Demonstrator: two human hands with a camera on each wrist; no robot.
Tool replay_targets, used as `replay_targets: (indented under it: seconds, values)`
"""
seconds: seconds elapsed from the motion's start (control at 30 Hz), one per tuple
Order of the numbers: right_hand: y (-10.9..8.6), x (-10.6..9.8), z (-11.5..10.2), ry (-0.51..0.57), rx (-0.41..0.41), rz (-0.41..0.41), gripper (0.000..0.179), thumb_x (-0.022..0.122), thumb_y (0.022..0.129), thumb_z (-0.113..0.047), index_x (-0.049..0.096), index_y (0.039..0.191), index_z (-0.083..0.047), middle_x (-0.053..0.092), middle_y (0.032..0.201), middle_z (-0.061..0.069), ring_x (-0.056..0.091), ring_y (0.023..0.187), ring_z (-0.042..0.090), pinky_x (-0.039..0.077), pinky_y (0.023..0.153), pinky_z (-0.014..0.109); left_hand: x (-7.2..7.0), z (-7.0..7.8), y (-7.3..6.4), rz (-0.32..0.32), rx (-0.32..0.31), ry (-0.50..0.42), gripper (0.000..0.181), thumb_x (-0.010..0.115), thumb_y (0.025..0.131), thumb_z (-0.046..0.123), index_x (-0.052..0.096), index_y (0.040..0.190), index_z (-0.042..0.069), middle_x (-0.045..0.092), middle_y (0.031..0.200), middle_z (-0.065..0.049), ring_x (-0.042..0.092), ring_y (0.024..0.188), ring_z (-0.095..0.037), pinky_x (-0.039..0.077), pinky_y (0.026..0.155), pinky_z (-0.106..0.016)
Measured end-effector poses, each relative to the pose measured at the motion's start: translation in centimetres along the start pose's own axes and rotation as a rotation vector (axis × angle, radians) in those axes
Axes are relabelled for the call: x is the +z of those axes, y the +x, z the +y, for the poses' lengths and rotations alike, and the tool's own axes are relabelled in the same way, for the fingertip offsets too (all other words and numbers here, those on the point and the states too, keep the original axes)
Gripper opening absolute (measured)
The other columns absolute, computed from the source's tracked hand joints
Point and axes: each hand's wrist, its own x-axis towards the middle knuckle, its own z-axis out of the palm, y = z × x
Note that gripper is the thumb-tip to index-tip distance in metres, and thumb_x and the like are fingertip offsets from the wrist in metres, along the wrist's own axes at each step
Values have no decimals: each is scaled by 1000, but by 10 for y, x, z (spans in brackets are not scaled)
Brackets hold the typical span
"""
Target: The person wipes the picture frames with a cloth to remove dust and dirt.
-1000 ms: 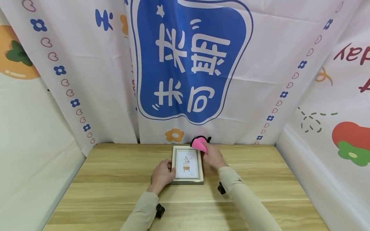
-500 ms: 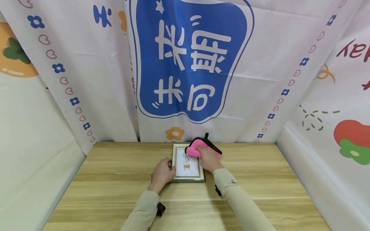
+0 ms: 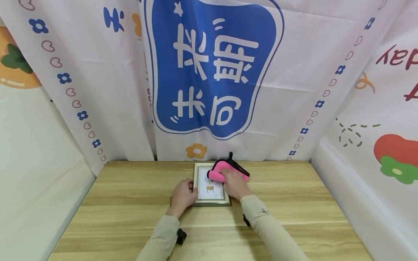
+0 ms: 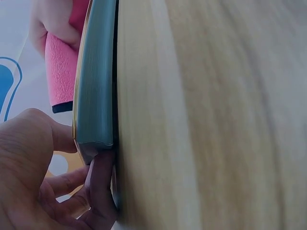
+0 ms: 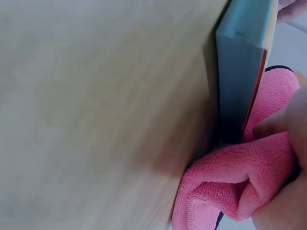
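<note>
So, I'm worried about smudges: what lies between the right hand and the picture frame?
A pink cloth, gripped by the right hand; the head view shows it.

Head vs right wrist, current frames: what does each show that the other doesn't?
Head only: the print in the picture frame, both beige sleeves and the blue lettered panel on the backdrop.

Right wrist only: the hollow fold and fuzzy pile of the pink cloth.

Both: the right hand holding the cloth, the frame, the wooden tabletop, and the left hand, just a sliver in right wrist.
</note>
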Motion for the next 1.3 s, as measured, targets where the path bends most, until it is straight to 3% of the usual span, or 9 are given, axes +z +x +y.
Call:
replay_targets:
  seconds: [0.63,0.9,1.3]
  values:
    - [-21,-7,-5,21,-33,-38,49,66,85,4,72,133,-5,71,138,14,64,134,35,47,117,50,1,-5,4,-7,4,-4,34,71,97,23,72,126,4,72,100,-5,68,93,-25,55,86,-53]
    - [-33,-12,-7,90,-35,-39,48,64,82,6,73,128,-4,73,134,14,65,131,38,48,115,52,1,-6,2,-5,-7,-9,35,71,96,23,72,127,5,72,100,-4,69,93,-24,55,86,-53]
    - [-49,-18,-10,79,-74,-65,48,66,82,6,73,128,-7,74,133,12,66,131,36,49,115,52,1,-4,2,-4,-9,-6,34,72,97,24,73,125,7,72,99,-3,68,93,-23,55,87,-53]
